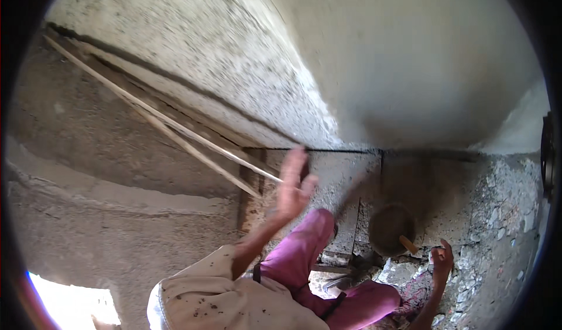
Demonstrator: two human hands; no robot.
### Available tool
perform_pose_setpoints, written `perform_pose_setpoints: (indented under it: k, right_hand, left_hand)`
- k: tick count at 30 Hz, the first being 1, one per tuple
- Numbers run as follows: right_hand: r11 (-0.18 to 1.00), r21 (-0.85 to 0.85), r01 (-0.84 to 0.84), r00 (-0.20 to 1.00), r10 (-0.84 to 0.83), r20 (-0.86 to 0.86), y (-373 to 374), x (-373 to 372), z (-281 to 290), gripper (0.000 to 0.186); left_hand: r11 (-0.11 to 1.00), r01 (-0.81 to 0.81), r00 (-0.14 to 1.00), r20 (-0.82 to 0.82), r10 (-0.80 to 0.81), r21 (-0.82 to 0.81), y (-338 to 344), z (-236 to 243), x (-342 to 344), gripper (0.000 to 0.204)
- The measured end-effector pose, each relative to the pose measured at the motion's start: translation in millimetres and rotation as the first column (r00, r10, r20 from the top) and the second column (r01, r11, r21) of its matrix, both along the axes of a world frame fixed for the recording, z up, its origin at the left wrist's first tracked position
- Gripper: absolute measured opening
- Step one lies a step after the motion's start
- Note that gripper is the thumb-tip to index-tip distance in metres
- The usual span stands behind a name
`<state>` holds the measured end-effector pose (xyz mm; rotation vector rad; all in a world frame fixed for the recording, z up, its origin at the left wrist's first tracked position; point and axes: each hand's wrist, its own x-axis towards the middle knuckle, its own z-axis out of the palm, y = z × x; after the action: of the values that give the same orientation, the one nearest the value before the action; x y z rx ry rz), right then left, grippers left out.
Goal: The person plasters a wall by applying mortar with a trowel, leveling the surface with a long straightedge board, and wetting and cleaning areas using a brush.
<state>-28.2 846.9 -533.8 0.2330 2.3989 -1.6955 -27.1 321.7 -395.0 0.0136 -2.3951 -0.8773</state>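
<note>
My left hand [292, 185] is raised in front of me, a little smeared by motion, its fingers stretched out and the thumb apart. It is close to the lower end of a long thin wooden pole [193, 134]; whether skin and wood touch I cannot tell. My right hand [442, 261] hangs at the lower right, fingers loosely curled and apart, with nothing visible in it. Just left of it is a round, dark pan [389, 227] with grey material inside. A short wooden handle [408, 245] sticks out over the pan's rim, and what it belongs to is hidden.
Ahead rises a wall, rough and speckled [193, 55] on the left, smooth and grey [410, 55] on the right. A second wooden stick [199, 154] slants beneath the pole. Broken rubble [497, 236] lies at right. A dark round object [547, 154] stands at the far right edge.
</note>
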Motion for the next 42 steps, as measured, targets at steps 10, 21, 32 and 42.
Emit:
perform_pose_setpoints:
  k: [10,21,32,42]
  right_hand:
    - [0.975,-0.015,-0.221,0.974,0.22,-0.052,-86,-19,238,0.045]
    - [0.943,0.178,-0.28,0.944,0.304,-0.126,-281,19,305,0.032]
    - [0.921,0.359,-0.151,0.899,0.279,-0.337,-400,-14,398,0.018]
    - [0.819,0.532,-0.215,0.794,0.464,-0.394,-366,-45,369,0.027]
  left_hand:
    - [0.611,-0.598,0.581,-0.244,0.777,0.519,-209,370,105,0.069]
    - [0.202,-0.973,0.122,-0.489,0.864,0.114,-410,363,-35,0.093]
    - [0.399,-0.916,0.316,-0.555,0.77,0.032,-459,316,-41,0.083]
    - [0.817,-0.554,0.491,-0.73,0.475,0.159,-343,395,10,0.072]
